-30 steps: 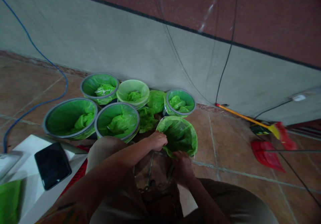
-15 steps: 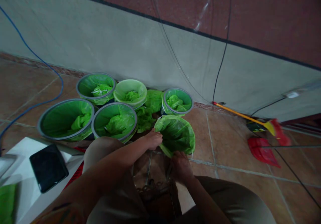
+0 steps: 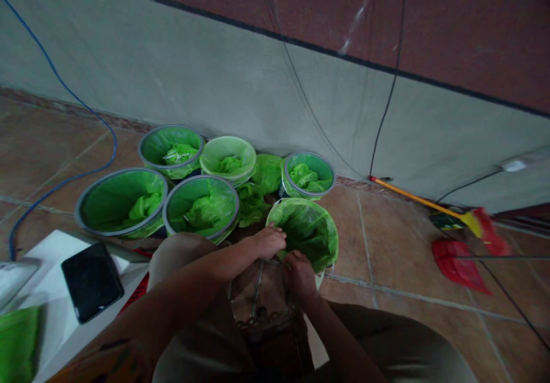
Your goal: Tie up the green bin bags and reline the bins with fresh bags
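Note:
A bin lined with a green garbage bag (image 3: 311, 231) stands on the floor in front of me, its mouth facing up toward me. My left hand (image 3: 270, 242) is closed on the bag's edge at the near-left rim. My right hand (image 3: 299, 271) pinches the edge at the near rim, close beside the left. The fingertips are partly hidden behind the knuckles. Bunched green bags lie inside the lined bins beyond, such as the grey-rimmed bin (image 3: 169, 210) and the pale-rimmed bin (image 3: 248, 172). The bag in front looks spread out against its walls.
Loose green bags (image 3: 266, 174) lie between the bins. At left, a white surface (image 3: 54, 251) bears a black phone (image 3: 92, 281) and a green packet (image 3: 19, 337). A blue cable (image 3: 64, 177) crosses the floor. A red dustpan (image 3: 458, 265) and a yellow-handled tool (image 3: 416, 200) lie right.
My right hand has moved left along the near rim, closer to my left hand. The whole view has shifted slightly, with things now a little farther right.

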`<state>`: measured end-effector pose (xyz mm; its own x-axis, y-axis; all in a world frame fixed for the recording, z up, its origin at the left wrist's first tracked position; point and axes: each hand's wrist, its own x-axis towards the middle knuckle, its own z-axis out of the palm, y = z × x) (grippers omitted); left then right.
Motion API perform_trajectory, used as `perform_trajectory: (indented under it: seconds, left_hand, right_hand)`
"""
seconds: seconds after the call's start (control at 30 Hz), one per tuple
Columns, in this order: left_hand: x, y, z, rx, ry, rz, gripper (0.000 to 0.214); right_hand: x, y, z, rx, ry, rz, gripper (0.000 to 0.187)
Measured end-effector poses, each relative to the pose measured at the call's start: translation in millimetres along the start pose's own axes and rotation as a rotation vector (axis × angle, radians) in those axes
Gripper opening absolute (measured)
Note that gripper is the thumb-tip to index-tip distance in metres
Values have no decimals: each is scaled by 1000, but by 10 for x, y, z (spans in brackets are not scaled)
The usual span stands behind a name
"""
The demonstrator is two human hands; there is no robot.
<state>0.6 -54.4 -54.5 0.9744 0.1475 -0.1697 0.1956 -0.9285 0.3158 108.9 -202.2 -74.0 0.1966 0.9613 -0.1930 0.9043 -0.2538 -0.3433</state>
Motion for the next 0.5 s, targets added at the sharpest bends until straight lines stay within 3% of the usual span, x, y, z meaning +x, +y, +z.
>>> perform_trajectory:
  seconds: [0.27,0.5]
  left_hand:
    - [-46,-29,92,-16,-7,-25,7]
    - [-24,-69,-46,-99,15,-59,6]
  right_hand:
    - [-53,50,12,95,62,-50,15]
    - [24,109,100,-33,-13,29,22]
